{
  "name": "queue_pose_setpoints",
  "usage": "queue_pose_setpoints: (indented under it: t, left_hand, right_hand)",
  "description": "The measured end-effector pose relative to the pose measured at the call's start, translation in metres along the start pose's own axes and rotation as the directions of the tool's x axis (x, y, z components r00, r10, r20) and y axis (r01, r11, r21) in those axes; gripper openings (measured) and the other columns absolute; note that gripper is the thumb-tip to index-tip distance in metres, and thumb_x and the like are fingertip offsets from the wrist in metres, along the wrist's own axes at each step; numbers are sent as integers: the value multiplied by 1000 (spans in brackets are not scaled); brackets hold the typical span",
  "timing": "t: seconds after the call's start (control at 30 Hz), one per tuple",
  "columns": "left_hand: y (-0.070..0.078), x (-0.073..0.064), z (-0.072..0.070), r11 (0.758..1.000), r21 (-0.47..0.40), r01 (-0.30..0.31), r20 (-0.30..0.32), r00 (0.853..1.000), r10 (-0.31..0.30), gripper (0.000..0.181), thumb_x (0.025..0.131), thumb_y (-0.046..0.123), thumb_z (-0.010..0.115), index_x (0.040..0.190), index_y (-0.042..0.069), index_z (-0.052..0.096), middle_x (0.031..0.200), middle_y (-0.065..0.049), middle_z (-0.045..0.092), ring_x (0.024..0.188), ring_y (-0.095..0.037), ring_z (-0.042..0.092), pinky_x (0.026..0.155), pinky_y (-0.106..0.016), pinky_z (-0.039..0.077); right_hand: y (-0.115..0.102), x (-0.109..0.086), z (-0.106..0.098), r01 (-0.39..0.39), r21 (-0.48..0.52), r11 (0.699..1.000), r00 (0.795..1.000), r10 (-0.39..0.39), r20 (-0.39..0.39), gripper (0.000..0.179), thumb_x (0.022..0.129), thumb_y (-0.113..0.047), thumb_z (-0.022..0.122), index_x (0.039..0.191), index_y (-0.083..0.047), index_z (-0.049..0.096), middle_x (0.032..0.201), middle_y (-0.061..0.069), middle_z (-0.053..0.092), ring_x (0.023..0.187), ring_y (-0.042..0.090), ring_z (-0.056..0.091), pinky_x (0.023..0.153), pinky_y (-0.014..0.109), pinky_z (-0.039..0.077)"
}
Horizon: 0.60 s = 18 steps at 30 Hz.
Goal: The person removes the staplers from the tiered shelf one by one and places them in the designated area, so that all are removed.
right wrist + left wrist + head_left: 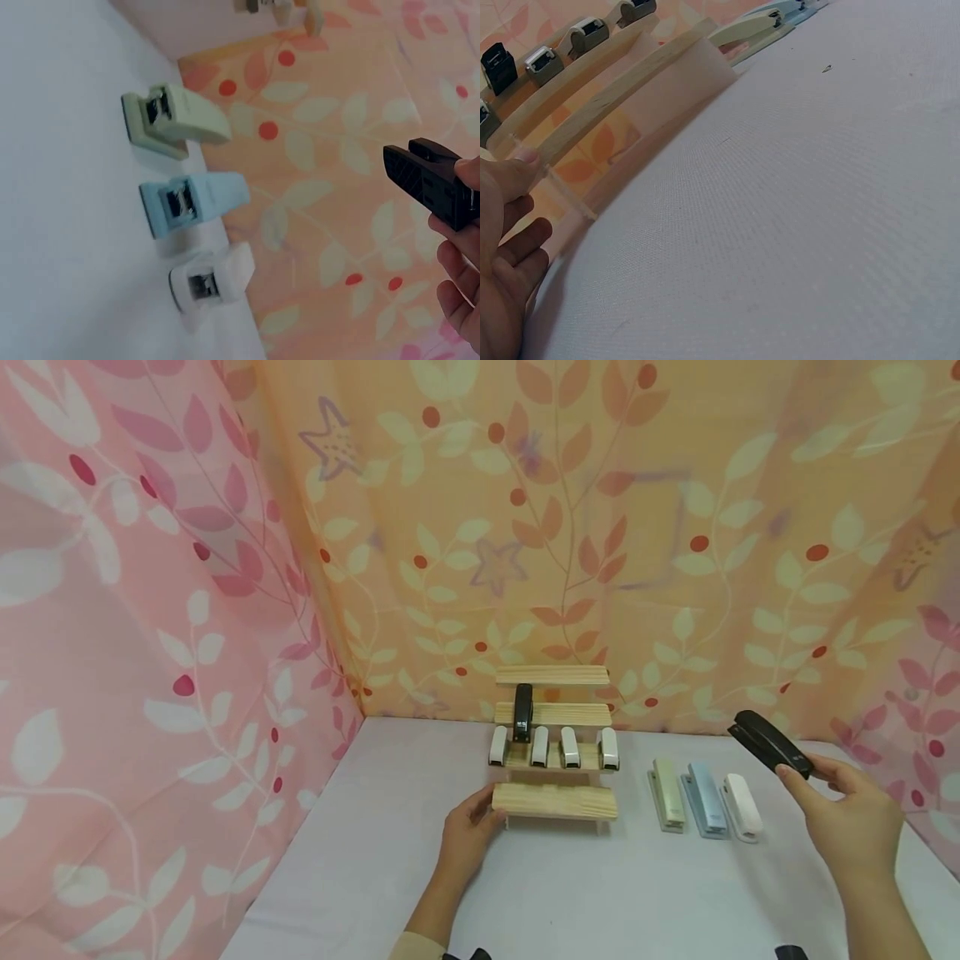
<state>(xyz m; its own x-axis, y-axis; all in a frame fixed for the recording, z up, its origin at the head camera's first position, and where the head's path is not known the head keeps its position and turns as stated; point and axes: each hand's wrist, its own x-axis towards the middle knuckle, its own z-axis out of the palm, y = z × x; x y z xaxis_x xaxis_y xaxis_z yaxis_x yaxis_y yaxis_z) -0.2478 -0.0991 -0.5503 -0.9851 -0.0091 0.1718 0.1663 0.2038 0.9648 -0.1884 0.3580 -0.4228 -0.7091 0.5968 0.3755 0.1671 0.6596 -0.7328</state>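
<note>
High above the right side of the table, my right hand grips a black stapler by one end, its other end aimed up and left. My left hand holds the left end of the lowest step of a tiered wooden rack, the thumb at the board's end. Several white staplers stand in a row on the second step of this rack. Another black stapler leans higher up, towards the left. The rack's lowest and top steps are bare.
To the rack's right, a green stapler, a blue stapler and a white stapler lie side by side on the white tabletop. Patterned curtains hang behind the table and along both sides.
</note>
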Motion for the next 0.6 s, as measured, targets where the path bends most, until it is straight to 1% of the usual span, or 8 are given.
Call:
queue_pose_setpoints:
  t: [0.07,0.1,0.17,0.2,0.3,0.37,0.47,0.6]
  left_hand:
    - [-1,0,0,1000,6,0,-1,1000,0,56,89,34,79,140,16,63,141,-4,64,136,-25,56,116,-41,44]
    - [-1,0,0,1000,8,1,-1,1000,-1,57,89,36,79,140,16,63,141,-4,64,136,-25,56,116,-41,44]
    - [-2,1,0,1000,11,4,-4,1000,-4,59,88,38,79,140,17,63,142,-5,63,137,-26,56,116,-42,44]
    - [-2,2,0,1000,12,5,-5,1000,-5,59,88,39,78,140,17,63,142,-5,63,137,-26,56,116,-42,44]
    - [-3,2,0,1000,11,12,-9,1000,-12,60,87,39,79,140,16,63,142,-5,63,137,-26,55,116,-42,44]
    - [-4,2,1,1000,11,10,-10,1000,-10,59,87,38,79,140,15,63,141,-5,64,137,-26,56,116,-42,44]
    - [-4,2,1,1000,9,6,-11,1000,-6,58,88,36,79,140,16,63,140,-4,65,136,-25,56,116,-42,45]
    - [-5,2,1,1000,7,0,-8,1000,0,57,89,35,79,140,17,63,139,-3,65,136,-24,56,116,-41,45]
  right_hand:
    - [8,3,1,-13,-13,1000,1000,13,10,52,89,-38,81,131,-9,70,126,21,68,93,-4,40,73,24,32]
    - [12,4,2,-9,-19,1000,1000,9,14,53,89,-37,81,131,-7,70,126,22,68,95,2,45,74,26,32]
    - [18,7,3,-1,-34,999,1000,2,30,53,91,-35,79,132,-3,68,126,25,66,98,16,52,75,31,32]
    - [21,8,4,8,-41,999,999,-7,39,54,92,-35,78,132,-1,67,127,28,65,102,25,54,77,35,33]
    - [31,10,6,36,-52,998,998,-33,60,54,94,-32,75,131,5,65,128,33,64,113,47,53,77,42,33]
    - [38,10,7,34,-57,998,997,-30,74,55,95,-35,74,131,6,65,127,33,63,115,50,52,76,43,33]
    - [50,12,9,20,-59,998,997,-16,79,56,94,-37,74,129,6,66,126,32,65,116,50,53,74,40,32]
    - [64,13,12,-25,-72,997,995,32,98,57,94,-37,73,129,7,65,127,32,64,119,51,52,80,47,35]
